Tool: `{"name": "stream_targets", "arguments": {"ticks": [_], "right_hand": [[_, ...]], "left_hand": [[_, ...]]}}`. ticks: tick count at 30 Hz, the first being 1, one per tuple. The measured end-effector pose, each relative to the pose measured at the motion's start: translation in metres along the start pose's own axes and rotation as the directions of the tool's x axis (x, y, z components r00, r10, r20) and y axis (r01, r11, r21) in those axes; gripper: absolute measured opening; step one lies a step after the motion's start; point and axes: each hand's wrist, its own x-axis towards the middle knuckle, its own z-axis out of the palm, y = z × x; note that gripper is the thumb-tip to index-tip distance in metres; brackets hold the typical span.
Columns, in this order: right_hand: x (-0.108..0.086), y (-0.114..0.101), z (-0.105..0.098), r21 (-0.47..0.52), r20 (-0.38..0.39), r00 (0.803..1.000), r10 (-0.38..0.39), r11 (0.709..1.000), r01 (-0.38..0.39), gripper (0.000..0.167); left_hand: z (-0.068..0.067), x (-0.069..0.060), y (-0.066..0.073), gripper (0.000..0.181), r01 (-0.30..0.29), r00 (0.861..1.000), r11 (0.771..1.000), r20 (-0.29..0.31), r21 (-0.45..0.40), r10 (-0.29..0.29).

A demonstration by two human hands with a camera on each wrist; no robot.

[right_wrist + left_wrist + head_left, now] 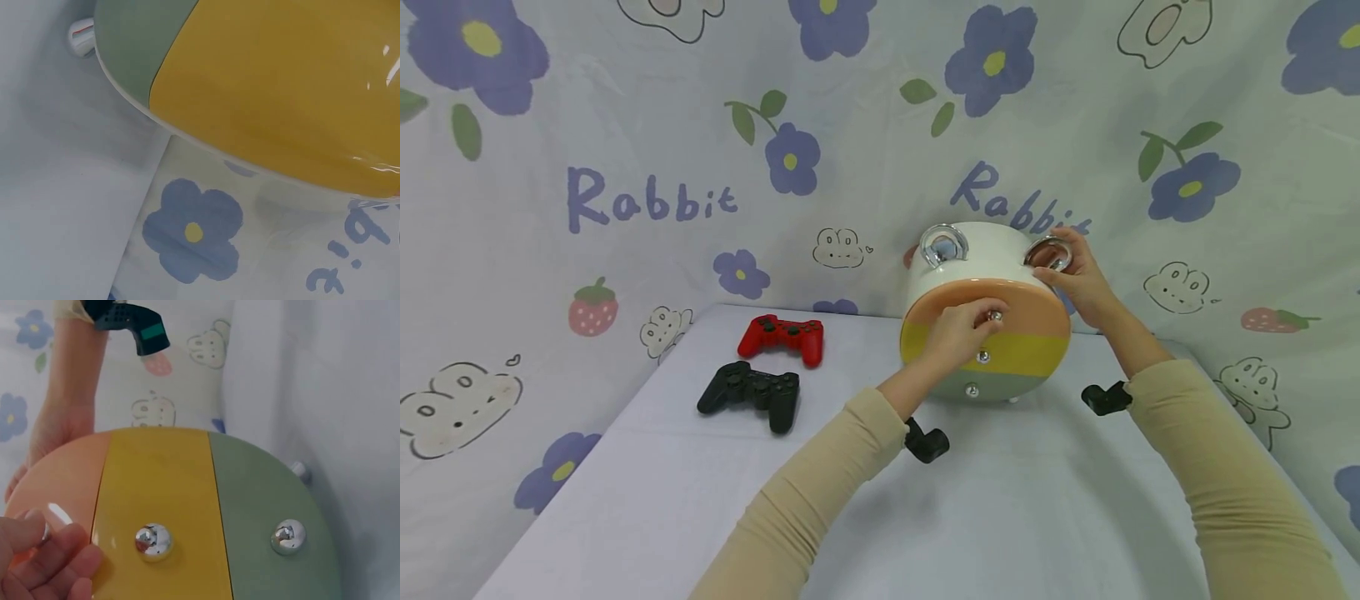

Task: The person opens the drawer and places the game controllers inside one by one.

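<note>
A small rounded white cabinet (988,250) stands at the back of the table. Its front has an orange drawer (943,298) on top, a yellow drawer (159,481) in the middle and a green drawer (259,487) at the bottom, each with a shiny silver knob. My left hand (958,335) pinches the top drawer's knob (995,316) between thumb and fingers. On the cabinet's top right, my right hand (1078,271) grips a chrome ring (1051,242); some of its fingers are hidden behind. The right wrist view shows the cabinet's front but not the hand.
A second chrome ring (942,245) rises at the cabinet's top left. Left of the cabinet lie a red game controller (781,335) and a black game controller (752,390) on the white tabletop (985,517). A patterned cloth (865,150) hangs close behind.
</note>
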Motion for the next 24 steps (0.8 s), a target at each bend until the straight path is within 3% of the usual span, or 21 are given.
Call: {"name": "stream_targets", "arguments": {"ticks": [15,19,24], "right_hand": [[0.001,0.002,-0.001,-0.032,0.002,1.0,0.006,0.999,-0.006,0.054],[0.0,0.002,0.0,-0.028,0.015,1.0,-0.026,0.999,0.027,0.053],[-0.001,0.002,0.0,-0.024,0.028,0.998,-0.052,0.998,0.053,0.053]], "left_hand": [[0.0,-0.001,-0.009,0.033,-0.042,0.999,0.998,-0.007,0.052,0.043],[0.002,-0.002,-0.015,0.036,-0.105,0.994,0.993,0.002,0.058,0.105],[0.006,-0.006,-0.022,0.03,-0.201,0.979,0.978,-0.025,-0.059,0.2]]}}
